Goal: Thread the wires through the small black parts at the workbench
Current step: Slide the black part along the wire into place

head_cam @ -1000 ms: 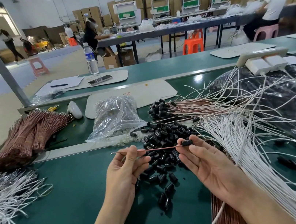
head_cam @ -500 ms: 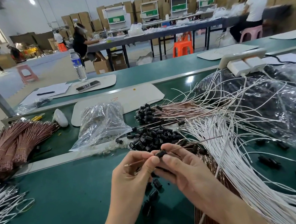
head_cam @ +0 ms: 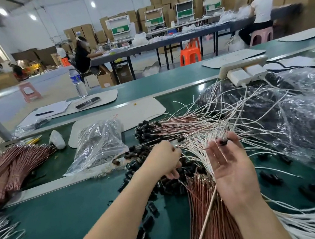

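Your hands work over the wire heap on the green bench [head_cam: 66, 225].
White wires [head_cam: 195, 150] fan across it beside the black parts [head_cam: 170, 185]. Your right hand [head_cam: 229, 170], palm up, pinches one black part [head_cam: 223, 142] on a thin wire [head_cam: 211, 147]. Your left hand [head_cam: 164, 159] curls over the pile, too blurred to tell what it holds.

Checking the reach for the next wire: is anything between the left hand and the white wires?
Nothing visible. The left hand is right at the near ends of the white wires, over the loose black parts; the right hand, pinching one black part, is off to the side.
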A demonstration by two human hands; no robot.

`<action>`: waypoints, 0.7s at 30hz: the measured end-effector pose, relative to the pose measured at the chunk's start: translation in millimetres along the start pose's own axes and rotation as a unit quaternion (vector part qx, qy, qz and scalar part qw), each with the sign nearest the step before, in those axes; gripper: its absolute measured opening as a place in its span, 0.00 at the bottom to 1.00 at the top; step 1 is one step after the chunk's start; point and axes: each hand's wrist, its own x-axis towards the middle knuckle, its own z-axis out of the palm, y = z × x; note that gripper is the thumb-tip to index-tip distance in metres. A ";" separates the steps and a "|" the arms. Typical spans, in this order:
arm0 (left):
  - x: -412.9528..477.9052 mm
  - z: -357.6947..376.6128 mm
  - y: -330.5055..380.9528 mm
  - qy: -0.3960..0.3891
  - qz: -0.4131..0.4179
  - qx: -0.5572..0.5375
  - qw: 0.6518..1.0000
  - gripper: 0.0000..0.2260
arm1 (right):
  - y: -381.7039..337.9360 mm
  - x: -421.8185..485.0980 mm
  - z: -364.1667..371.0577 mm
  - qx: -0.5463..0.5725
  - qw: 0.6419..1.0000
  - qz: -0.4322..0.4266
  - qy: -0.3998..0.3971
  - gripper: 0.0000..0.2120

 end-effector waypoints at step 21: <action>-56.8 -132.5 -2.9 0.348 0.113 0.080 0.927 0.01 | 9.8 -11.6 -0.3 -0.031 0.989 0.091 -0.116 0.11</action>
